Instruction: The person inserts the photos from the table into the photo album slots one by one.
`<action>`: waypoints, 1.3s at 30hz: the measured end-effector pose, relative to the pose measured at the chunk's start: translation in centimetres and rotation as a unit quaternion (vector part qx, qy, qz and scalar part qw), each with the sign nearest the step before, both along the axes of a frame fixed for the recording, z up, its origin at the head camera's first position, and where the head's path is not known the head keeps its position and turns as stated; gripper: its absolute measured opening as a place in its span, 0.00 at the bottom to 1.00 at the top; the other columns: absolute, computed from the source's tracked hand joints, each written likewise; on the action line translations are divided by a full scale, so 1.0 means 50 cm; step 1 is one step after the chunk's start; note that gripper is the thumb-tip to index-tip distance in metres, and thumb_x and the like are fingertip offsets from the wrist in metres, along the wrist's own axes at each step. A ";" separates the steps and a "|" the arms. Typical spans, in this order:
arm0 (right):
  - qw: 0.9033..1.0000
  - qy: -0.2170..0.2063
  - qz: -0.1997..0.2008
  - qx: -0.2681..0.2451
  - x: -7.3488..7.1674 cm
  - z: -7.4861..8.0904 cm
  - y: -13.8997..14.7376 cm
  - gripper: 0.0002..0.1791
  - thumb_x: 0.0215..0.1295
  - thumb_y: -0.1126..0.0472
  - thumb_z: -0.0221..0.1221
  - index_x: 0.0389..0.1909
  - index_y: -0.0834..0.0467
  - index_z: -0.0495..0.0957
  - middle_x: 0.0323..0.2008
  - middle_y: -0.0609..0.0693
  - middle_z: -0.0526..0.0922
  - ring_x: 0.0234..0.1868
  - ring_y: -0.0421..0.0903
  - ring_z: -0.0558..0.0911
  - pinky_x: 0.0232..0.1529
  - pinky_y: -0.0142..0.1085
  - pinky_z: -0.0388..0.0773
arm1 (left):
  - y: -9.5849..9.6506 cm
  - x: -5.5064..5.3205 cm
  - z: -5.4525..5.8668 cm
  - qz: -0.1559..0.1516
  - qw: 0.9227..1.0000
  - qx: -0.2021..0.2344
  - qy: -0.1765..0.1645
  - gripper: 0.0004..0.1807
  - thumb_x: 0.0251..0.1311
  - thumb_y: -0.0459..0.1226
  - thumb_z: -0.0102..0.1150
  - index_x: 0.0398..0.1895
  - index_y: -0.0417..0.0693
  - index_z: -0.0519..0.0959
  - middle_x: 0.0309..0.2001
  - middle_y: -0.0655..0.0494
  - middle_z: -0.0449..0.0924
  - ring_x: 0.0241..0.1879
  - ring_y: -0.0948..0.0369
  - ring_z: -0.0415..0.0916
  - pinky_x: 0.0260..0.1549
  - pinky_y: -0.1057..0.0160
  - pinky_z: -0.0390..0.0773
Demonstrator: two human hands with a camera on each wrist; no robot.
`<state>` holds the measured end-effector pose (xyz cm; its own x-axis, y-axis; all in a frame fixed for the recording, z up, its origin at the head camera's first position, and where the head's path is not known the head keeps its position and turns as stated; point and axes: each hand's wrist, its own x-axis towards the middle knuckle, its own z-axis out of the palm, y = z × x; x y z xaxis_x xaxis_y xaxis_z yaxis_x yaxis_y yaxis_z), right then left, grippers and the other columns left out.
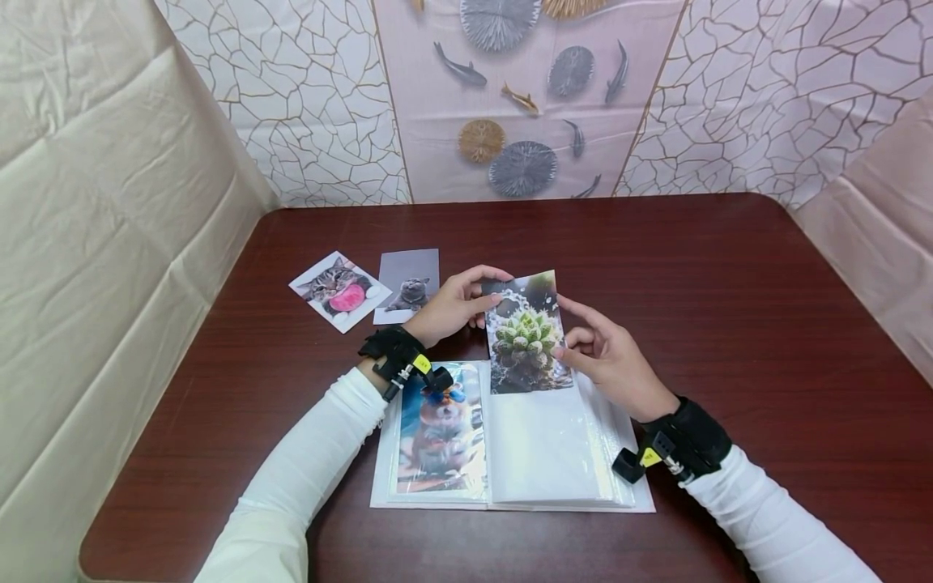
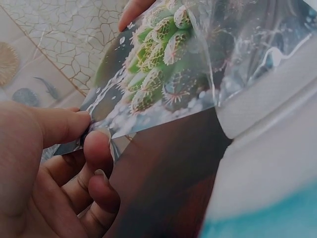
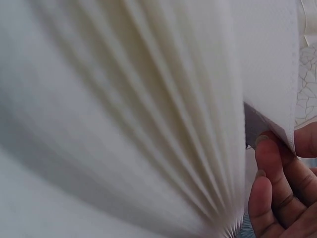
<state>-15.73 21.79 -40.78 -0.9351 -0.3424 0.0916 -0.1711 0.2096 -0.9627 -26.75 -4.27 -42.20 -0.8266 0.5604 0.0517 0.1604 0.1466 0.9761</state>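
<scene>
A photo of a green succulent [image 1: 526,332] is held above the right page of an open photo album [image 1: 543,453]. My left hand [image 1: 455,306] pinches its upper left edge, thumb in front and fingers behind, as the left wrist view shows at the photo's corner [image 2: 104,116]. The photo's lower end overlaps the clear pocket [image 2: 233,44]. My right hand [image 1: 615,364] is at the photo's right side, its thumb on the edge and index finger extended upward. Seen from the right wrist, the fingers [image 3: 270,163] pinch the margin of a white pocket page [image 3: 270,64].
A bear-like animal picture [image 1: 440,441] fills the album's left page. Beyond the left hand, a grey kitten photo [image 1: 408,271] and a tabby cat photo with a pink item [image 1: 338,291] lie on the dark wooden table [image 1: 729,324]. Patterned cloth [image 1: 313,97] hangs behind.
</scene>
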 end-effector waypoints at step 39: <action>1.000 0.007 0.001 -0.005 0.001 -0.002 0.001 0.40 0.71 0.70 0.59 0.80 0.54 0.53 0.32 0.43 0.83 0.36 0.39 0.81 0.40 0.28 0.74 | -0.005 0.002 0.001 -0.037 0.999 0.011 0.000 0.16 0.75 0.33 0.52 0.61 0.49 0.79 0.24 0.51 0.69 0.21 0.56 0.62 0.24 0.61 0.66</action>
